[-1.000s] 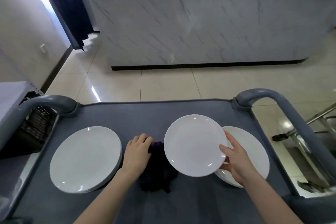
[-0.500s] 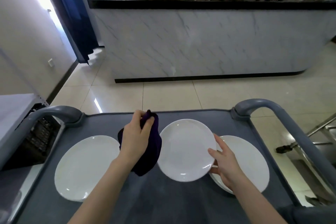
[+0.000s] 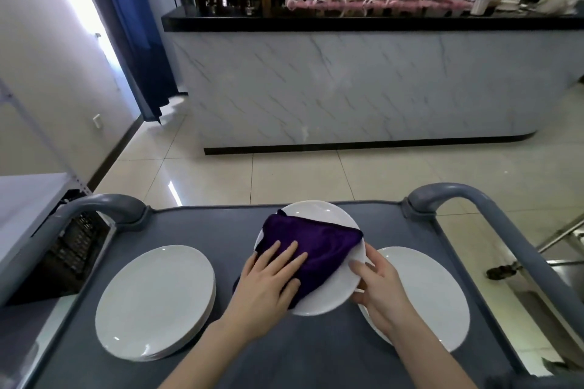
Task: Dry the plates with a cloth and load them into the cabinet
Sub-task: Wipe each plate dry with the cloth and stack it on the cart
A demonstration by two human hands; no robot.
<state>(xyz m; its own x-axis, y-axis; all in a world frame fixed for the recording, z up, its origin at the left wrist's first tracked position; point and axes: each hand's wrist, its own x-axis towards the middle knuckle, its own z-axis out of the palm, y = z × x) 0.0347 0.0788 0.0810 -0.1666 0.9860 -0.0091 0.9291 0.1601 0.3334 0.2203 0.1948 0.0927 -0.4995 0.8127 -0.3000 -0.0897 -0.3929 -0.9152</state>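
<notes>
Over the middle of the grey cart (image 3: 316, 360) I hold one white plate, the held plate (image 3: 328, 297), raised and tilted. My right hand (image 3: 379, 286) grips its near right rim, thumb over the top face and fingers curled underneath. My left hand (image 3: 268, 281) lies flat, fingers straight, and presses the purple cloth (image 3: 319, 246) against the plate's face. The cloth covers most of the left and middle of the face. It spills over the near left rim, while the far rim and a strip on the right side show bare.

To my left, a stack of plates (image 3: 155, 300) sits well apart from the held plate, with a band of bare cart surface between them. Its outer edge comes near the cart's raised left lip. To my right lies another plate (image 3: 426, 294), which my right hand and the held plate's rim overlap in view. Whether more lie under it I cannot tell.

Curved handles rise at the far corners, the left handle (image 3: 94, 208) and the right handle (image 3: 474, 196). Past the far edge, tiled floor (image 3: 347, 174) runs open up to a marble-fronted counter (image 3: 347, 88). A black crate (image 3: 72, 249) sits just beside the cart's left side.
</notes>
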